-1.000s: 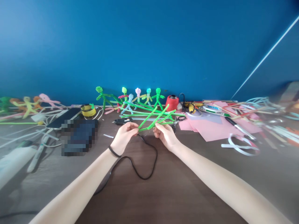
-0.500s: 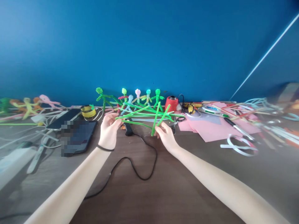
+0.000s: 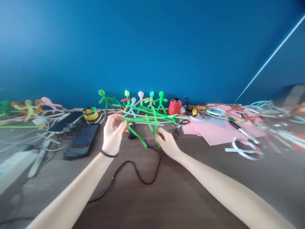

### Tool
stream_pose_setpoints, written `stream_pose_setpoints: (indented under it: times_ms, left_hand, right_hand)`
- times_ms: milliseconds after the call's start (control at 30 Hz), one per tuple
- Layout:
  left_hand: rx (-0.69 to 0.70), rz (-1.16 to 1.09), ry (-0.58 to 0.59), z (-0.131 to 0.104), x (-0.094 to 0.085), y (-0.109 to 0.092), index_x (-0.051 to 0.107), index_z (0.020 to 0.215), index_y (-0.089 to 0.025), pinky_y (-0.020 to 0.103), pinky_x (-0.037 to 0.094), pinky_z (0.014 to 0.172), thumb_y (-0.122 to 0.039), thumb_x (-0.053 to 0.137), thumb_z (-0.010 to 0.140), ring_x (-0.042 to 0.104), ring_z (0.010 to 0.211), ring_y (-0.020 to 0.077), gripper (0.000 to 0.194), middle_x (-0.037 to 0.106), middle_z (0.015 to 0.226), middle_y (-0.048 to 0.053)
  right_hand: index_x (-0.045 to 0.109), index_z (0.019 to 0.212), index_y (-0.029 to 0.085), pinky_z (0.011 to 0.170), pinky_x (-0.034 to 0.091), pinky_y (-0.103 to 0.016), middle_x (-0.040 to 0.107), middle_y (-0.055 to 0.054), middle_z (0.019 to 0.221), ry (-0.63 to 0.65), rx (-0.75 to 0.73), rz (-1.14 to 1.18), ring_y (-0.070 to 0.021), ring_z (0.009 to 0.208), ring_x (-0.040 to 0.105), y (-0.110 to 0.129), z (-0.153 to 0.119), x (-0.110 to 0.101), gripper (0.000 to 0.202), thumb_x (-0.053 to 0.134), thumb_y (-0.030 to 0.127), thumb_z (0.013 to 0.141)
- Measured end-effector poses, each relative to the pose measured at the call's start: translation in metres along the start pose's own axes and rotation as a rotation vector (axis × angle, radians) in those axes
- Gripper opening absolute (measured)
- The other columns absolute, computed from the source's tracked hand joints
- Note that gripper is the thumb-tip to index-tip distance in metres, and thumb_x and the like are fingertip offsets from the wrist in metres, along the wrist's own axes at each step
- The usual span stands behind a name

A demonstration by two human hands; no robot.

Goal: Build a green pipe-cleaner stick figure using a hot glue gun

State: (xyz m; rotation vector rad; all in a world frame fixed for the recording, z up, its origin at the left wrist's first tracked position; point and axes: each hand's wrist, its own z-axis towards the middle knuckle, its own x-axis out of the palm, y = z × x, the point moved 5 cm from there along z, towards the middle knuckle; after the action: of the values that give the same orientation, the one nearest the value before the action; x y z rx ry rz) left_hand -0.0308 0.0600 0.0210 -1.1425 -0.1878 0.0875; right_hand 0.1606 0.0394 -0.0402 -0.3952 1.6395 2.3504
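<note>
My left hand (image 3: 113,133) is closed in a pinch on a green pipe cleaner (image 3: 136,135), whose free end slants down to the right. My right hand (image 3: 166,142) pinches two more green pipe cleaners (image 3: 154,120), which stick up past my fingers, apart from the left one. Behind my hands lies a pile of loose green pipe cleaners (image 3: 164,117). Several small pipe-cleaner figures stand beyond it against the blue wall, one dark green (image 3: 102,95) and one bright green (image 3: 161,98) among them.
Left lie a phone (image 3: 83,140), white cables and a yellow tape roll (image 3: 90,114). A red thread spool (image 3: 175,106), scissors (image 3: 176,132), pink paper (image 3: 212,132) and a black marker (image 3: 243,132) are to the right. A black cord (image 3: 140,179) curves across the table.
The pipe cleaner in my left hand now points down to the right instead of reaching across to my right hand. The pieces in my right hand have tilted left.
</note>
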Motion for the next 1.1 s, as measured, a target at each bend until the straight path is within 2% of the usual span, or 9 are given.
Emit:
stream_pose_setpoints:
  times_ms: [67,167,333,433,600,733,867,967,1100]
  left_hand:
    - [-0.011,0.068,0.038,-0.004,0.004,-0.004,0.056,0.083,-0.018,0.02,0.046,0.051,-0.023,0.063,0.067,0.058,0.061,0.011,0.018,0.056,0.074,-0.001]
    - [0.023,0.187,0.131,-0.011,0.014,-0.015,0.06,0.087,-0.018,0.02,0.046,0.054,-0.024,0.061,0.07,0.059,0.065,0.0119,0.018,0.058,0.077,0.0]
    - [0.072,0.406,0.333,-0.029,0.033,-0.028,0.064,0.097,-0.018,0.021,0.045,0.058,-0.023,0.055,0.076,0.055,0.064,0.011,0.024,0.059,0.08,0.002]
    - [0.13,0.441,0.415,-0.037,0.041,-0.031,0.065,0.098,-0.02,0.021,0.047,0.062,-0.02,0.052,0.078,0.055,0.071,0.0109,0.024,0.057,0.091,0.003]
    - [0.182,0.473,0.432,-0.043,0.046,-0.03,0.067,0.093,-0.02,0.022,0.048,0.068,-0.019,0.05,0.079,0.056,0.082,0.0133,0.022,0.053,0.093,0.004]
    - [0.135,0.446,0.511,-0.045,0.05,-0.029,0.061,0.109,-0.021,0.024,0.046,0.079,-0.024,0.045,0.083,0.056,0.092,0.0159,0.03,0.059,0.102,0.005]
    - [0.044,0.417,0.563,-0.046,0.05,-0.029,0.053,0.121,-0.021,0.025,0.042,0.086,-0.028,0.043,0.084,0.055,0.1,0.0183,0.038,0.063,0.102,0.003]
    - [-0.029,0.412,0.572,-0.046,0.048,-0.027,0.046,0.127,-0.023,0.024,0.043,0.075,-0.026,0.044,0.084,0.057,0.082,0.0151,0.043,0.064,0.086,0.0]
    - [-0.096,0.326,0.565,-0.047,0.047,-0.022,0.026,0.135,-0.023,0.022,0.038,0.058,-0.024,0.046,0.082,0.05,0.057,0.011,0.057,0.056,0.06,-0.005]
  right_hand:
    - [0.029,0.06,0.021,0.051,0.026,-0.023,0.034,0.005,0.053,-0.002,-0.094,-0.101,-0.0096,0.05,0.032,0.008,0.0,0.0,0.023,0.042,0.022,0.079]
    - [0.034,0.062,0.02,0.056,0.029,-0.024,0.039,0.002,0.061,-0.002,-0.262,-0.183,-0.0113,0.058,0.037,0.027,-0.001,-0.001,0.021,0.043,0.021,0.08]
    - [0.045,0.065,0.019,0.061,0.034,-0.025,0.045,0.0,0.064,-0.024,-0.401,-0.142,-0.0133,0.064,0.043,0.05,-0.003,-0.003,0.019,0.047,0.024,0.083]
    - [0.053,0.071,0.018,0.061,0.038,-0.025,0.052,-0.002,0.07,-0.045,-0.353,-0.022,-0.0137,0.067,0.047,0.054,-0.004,-0.004,0.014,0.049,0.026,0.083]
    - [0.057,0.08,0.018,0.053,0.039,-0.022,0.057,0.0,0.072,-0.067,-0.248,0.185,-0.0103,0.059,0.049,0.061,-0.004,-0.01,0.012,0.051,0.028,0.083]
    - [0.056,0.078,0.019,0.051,0.041,-0.022,0.055,0.002,0.066,-0.089,-0.241,0.242,-0.0094,0.056,0.05,0.07,-0.004,-0.015,0.01,0.055,0.029,0.081]
    - [0.054,0.075,0.019,0.05,0.043,-0.022,0.056,0.002,0.063,-0.122,-0.204,0.283,-0.0095,0.054,0.052,0.072,-0.003,-0.019,0.012,0.058,0.03,0.078]
    - [0.054,0.075,0.019,0.05,0.043,-0.022,0.057,0.002,0.064,-0.137,-0.179,0.317,-0.0097,0.056,0.054,0.071,0.0,-0.022,0.014,0.06,0.031,0.076]
    - [0.052,0.071,0.018,0.049,0.042,-0.022,0.056,0.003,0.062,-0.181,-0.144,0.328,-0.0091,0.054,0.052,0.069,0.004,-0.027,0.016,0.062,0.031,0.075]
